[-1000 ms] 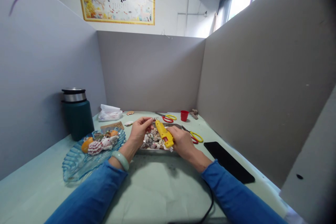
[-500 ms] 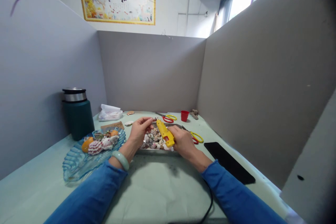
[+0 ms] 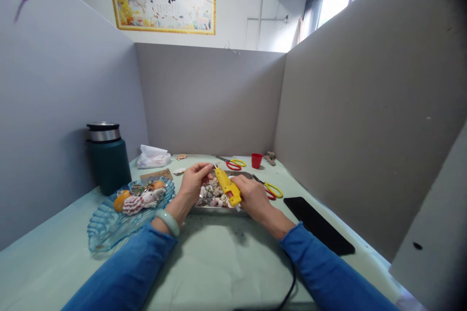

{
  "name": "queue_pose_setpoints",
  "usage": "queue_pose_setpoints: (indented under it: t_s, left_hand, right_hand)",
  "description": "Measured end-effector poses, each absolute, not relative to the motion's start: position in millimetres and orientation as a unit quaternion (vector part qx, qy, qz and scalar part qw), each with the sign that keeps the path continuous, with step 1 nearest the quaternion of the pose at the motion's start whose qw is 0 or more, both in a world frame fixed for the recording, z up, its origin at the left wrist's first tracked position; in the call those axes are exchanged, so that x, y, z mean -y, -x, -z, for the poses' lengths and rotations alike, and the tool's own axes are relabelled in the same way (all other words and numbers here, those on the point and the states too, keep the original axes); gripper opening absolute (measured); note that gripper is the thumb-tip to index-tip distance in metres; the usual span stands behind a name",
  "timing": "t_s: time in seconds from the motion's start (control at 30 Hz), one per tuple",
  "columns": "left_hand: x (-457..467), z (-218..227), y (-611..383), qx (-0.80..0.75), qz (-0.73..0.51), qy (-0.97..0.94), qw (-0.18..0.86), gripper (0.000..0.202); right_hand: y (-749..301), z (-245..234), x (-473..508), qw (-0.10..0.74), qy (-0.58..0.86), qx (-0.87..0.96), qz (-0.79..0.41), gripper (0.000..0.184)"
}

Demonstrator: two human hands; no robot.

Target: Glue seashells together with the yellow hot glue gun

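Note:
My right hand (image 3: 251, 197) grips a yellow glue gun (image 3: 226, 186), its nozzle pointing up-left toward my left fingertips. My left hand (image 3: 194, 183) is pinched shut on something small, too tiny to name, held just above a metal tray (image 3: 219, 209) filled with small shells. The glue gun's black cord (image 3: 290, 284) runs down toward me. A green bangle sits on my left wrist.
A blue glass dish (image 3: 105, 226) with larger shells stands at the left, a dark green flask (image 3: 107, 158) behind it. Two red-and-yellow scissors (image 3: 233, 163) (image 3: 272, 189), a red cup (image 3: 256, 160), a plastic bag (image 3: 152, 157) and a black phone (image 3: 317, 225) lie around. Grey partitions enclose the desk.
The glue gun's nozzle has shifted slightly left, closer to my left fingertips. Both hands otherwise stay in place over the tray.

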State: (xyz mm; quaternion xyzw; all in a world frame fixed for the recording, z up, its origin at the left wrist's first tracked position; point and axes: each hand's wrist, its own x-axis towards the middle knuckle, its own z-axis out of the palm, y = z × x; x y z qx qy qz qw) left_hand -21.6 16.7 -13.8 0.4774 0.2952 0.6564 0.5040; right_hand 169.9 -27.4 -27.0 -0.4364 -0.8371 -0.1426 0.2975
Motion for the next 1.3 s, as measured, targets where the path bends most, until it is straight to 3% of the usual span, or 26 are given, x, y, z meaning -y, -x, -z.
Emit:
queue_pose_setpoints:
  t_s: [1.1,1.3]
  left_hand:
    - [-10.1,8.5,19.7,-0.290,-0.657,-0.475,0.508,0.028]
    - [-7.9,6.7,17.6,-0.291,-0.663,-0.473,0.502,0.029]
  right_hand:
    - [-171.3,21.4,29.6,0.284,0.482,0.817,0.139,0.023]
    - [-173.9,24.5,25.4,0.338,0.484,0.795,0.134,0.034]
